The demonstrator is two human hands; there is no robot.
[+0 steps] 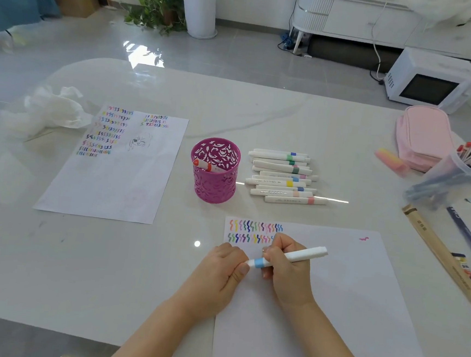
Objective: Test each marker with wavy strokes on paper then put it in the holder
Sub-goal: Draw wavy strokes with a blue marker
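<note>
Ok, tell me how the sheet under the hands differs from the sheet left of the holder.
The near sheet carries two rows of wavy strokes in its top left corner plus one stray pink mark; the far sheet has many more rows and a small sketch. The near one lies under both hands; the far one lies untouched, skewed. Both are white and flat on the table.

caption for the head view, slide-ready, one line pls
Both hands hold a blue-banded marker over the test paper; one marker sits in the pink holder, with more markers waiting beside it.
</note>
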